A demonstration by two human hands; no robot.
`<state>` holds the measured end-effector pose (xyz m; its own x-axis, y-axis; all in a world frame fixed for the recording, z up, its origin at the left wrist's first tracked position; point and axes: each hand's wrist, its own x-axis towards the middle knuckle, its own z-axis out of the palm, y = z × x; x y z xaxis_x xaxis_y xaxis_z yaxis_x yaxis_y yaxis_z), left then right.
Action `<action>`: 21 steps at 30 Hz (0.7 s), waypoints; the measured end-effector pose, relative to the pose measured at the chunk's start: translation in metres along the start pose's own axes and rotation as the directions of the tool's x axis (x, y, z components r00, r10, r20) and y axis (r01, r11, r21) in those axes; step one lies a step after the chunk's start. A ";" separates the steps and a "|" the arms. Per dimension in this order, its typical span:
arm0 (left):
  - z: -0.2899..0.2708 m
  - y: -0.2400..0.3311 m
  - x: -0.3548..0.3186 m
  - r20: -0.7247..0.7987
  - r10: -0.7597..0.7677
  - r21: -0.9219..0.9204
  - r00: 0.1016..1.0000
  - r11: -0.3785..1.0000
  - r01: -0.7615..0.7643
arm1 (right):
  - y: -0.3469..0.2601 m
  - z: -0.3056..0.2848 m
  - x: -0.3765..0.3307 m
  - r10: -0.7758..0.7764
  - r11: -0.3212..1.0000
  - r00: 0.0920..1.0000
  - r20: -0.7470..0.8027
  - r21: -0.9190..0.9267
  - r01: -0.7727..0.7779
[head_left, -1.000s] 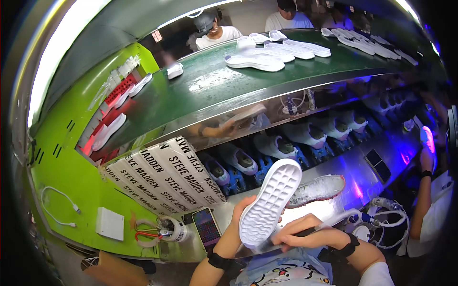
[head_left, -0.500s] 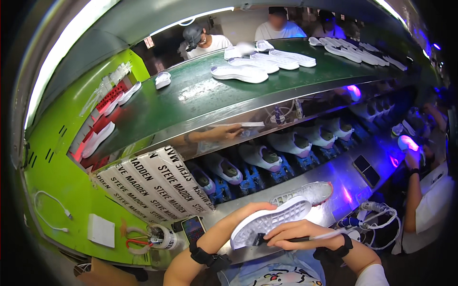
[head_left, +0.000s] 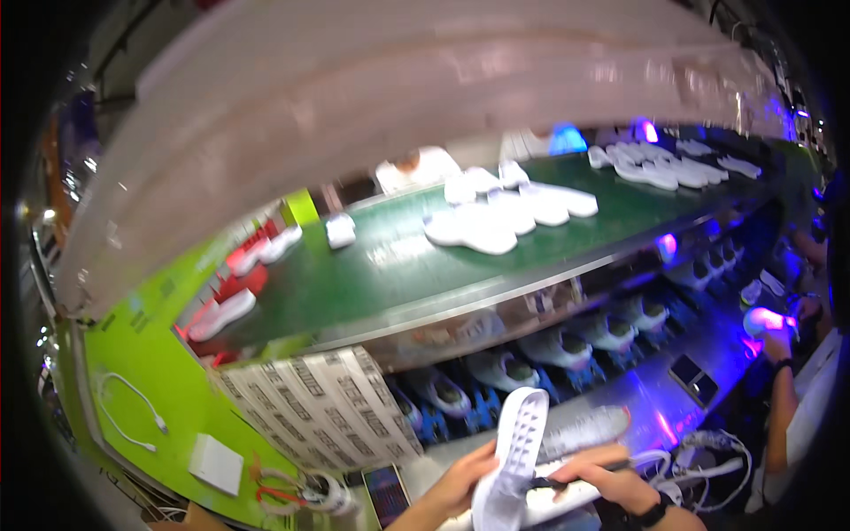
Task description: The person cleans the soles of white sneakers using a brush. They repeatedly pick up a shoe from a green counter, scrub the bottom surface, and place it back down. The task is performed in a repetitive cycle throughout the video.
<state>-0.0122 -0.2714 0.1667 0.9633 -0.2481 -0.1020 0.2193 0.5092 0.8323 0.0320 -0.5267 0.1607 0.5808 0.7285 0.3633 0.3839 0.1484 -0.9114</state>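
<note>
My left hand (head_left: 465, 485) is closed around the left edge of a white shoe sole (head_left: 522, 434). The sole stands tilted upright, its gridded hollow side in view. In my right hand (head_left: 611, 485) is a brush with a dark handle (head_left: 553, 483). Its tip meets the inside of the sole around the middle, though blur hides the exact contact. Just behind the sole, a second, greyish sole (head_left: 589, 431) lies on the metal bench (head_left: 651, 434).
Several shoes (head_left: 505, 370) sit on blue holders behind the bench. Above runs a green belt (head_left: 381, 283) with several white soles (head_left: 478, 232). A tape-covered panel (head_left: 323, 407), phone (head_left: 387, 496) and tool cup (head_left: 332, 493) are at left. A co-worker's hand (head_left: 777, 341) works at right.
The view has tilted up and blurred, and an overhead cover fills the top. The sole has turned from slanting to nearly upright. Both hands still hold their things.
</note>
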 end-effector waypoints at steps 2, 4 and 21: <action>0.026 0.037 -0.027 0.020 0.240 0.170 0.970 0.956 -0.240 | -0.001 0.017 -0.005 -0.151 0.746 0.826 -0.542 0.486 0.456; 0.045 0.105 0.012 0.112 0.518 0.179 0.848 0.829 -0.530 | 0.008 -0.013 -0.018 -0.147 0.769 0.764 -0.629 0.413 0.488; -0.011 0.251 0.266 -0.322 0.658 0.939 0.681 0.315 0.140 | -0.006 0.014 -0.029 0.351 0.722 0.719 -0.600 0.662 0.200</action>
<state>0.3008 -0.2002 0.3424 0.8500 0.4314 0.3022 0.0588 -0.6479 0.7595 0.0030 -0.5387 0.1527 0.9829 0.1748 0.0572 -0.0822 0.6956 -0.7137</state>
